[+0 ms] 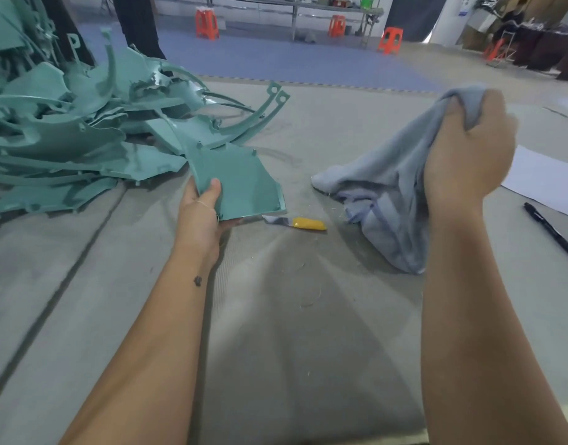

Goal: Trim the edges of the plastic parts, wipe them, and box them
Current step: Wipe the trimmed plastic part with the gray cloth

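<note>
Two bare forearms are seen reaching fwd over a grey padded work surface (292, 332), w/ small shavings scattered on it.

Left hand (201, 213): a flat teal plastic part (241, 184) is gripped at its near-left edge, thumb laid on top, remaining fingers hidden underneath. The part is held just above the surface, at the near edge of the pile.

Just right of that part, a knife w/ yellow handle (297, 222) is lying flat on the surface, blade end pointed toward the held part, apart from both hands.

Right hand (469, 149): clenched around the bunched top of a grey-blue cloth (392, 194), raised off the surface. The cloth is draped down from the fist, lower folds resting on the surface, approx. between knife and hand.

Far right, a black pen (550, 231) is laid diagonally, w/ a white sheet of paper (546, 181) just beyond it.

Left, beyond the held part, a big heap of teal plastic parts (67, 133) is piled up: panels, curved strips, jagged edges.

Bkgd: a blue floor area (276, 56), orange stools (207, 23) near a long metal bench (292, 8), and a seated person (514, 20) at far right, blurred.
</note>
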`<move>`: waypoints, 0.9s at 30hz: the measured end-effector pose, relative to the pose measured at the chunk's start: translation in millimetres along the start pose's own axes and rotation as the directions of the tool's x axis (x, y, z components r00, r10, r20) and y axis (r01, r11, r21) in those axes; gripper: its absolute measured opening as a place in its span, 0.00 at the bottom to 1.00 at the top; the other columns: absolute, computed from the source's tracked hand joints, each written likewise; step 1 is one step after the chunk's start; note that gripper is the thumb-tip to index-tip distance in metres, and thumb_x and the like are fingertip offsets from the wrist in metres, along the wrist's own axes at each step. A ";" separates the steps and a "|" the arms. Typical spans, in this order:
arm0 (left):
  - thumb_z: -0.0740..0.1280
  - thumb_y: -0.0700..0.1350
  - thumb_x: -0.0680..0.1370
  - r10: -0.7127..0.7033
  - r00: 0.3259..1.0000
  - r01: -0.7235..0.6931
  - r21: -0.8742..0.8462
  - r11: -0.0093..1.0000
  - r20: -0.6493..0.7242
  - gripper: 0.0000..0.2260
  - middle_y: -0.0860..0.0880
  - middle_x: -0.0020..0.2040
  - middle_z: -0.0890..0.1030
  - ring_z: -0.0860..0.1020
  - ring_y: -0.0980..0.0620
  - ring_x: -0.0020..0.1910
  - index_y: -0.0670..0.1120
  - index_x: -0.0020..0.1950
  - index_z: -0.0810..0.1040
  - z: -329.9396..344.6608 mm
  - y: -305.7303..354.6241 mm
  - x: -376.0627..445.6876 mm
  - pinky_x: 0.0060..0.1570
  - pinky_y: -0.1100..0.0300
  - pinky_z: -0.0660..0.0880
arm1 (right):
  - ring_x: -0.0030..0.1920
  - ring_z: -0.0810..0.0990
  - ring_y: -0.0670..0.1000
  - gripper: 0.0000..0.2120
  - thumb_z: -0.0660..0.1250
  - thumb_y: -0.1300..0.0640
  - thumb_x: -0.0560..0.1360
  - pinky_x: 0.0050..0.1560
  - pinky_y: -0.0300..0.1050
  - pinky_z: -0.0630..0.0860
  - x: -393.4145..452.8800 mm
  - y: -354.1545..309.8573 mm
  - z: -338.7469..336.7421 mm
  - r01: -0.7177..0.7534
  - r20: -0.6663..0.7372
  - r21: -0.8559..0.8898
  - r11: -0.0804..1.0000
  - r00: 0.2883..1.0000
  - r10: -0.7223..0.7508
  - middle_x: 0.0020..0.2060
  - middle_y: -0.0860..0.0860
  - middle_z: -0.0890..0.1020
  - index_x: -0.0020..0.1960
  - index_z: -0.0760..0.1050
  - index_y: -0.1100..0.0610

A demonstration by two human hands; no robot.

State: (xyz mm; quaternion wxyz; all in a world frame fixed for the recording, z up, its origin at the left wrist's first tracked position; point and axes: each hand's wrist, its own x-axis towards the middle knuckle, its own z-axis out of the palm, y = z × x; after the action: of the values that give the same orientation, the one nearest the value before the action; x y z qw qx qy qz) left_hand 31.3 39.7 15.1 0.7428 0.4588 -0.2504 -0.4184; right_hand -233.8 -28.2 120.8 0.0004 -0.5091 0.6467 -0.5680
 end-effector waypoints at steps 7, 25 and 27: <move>0.59 0.41 0.83 0.009 1.000 -0.010 0.014 1.000 0.015 0.10 0.57 0.48 0.84 0.84 0.57 0.43 0.53 0.59 0.74 2.7 1.6 -4.8 0.34 0.55 0.80 | 0.60 0.75 0.41 0.25 0.61 0.38 0.74 0.63 0.46 0.71 7.7 12.9 -9.4 -0.202 0.655 0.260 0.944 0.755 -0.019 0.64 0.43 0.76 0.69 0.70 0.44; 0.59 0.41 0.83 0.004 1.000 -0.005 0.034 0.999 0.022 0.10 0.57 0.49 0.83 0.83 0.58 0.45 0.52 0.62 0.74 7.6 0.7 -8.5 0.41 0.54 0.81 | 0.43 0.74 0.55 0.21 0.53 0.42 0.81 0.44 0.46 0.67 -24.7 12.7 19.2 0.072 0.293 -0.239 0.968 0.956 0.001 0.44 0.52 0.78 0.43 0.75 0.55; 0.59 0.41 0.83 -0.014 1.000 0.014 -0.005 1.000 0.019 0.11 0.55 0.51 0.83 0.83 0.58 0.43 0.53 0.62 0.73 7.9 0.8 -9.0 0.34 0.57 0.80 | 0.59 0.72 0.56 0.19 0.55 0.42 0.81 0.59 0.50 0.63 -28.2 -3.9 20.6 0.179 0.130 -0.243 0.953 0.980 -0.151 0.60 0.53 0.74 0.52 0.79 0.53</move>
State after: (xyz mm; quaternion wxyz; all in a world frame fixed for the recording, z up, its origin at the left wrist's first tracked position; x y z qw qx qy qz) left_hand 20.9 43.8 19.5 0.7387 0.4547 -0.2530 -0.4285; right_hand -205.8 -24.1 100.0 -0.0767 -0.5877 0.6682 -0.4497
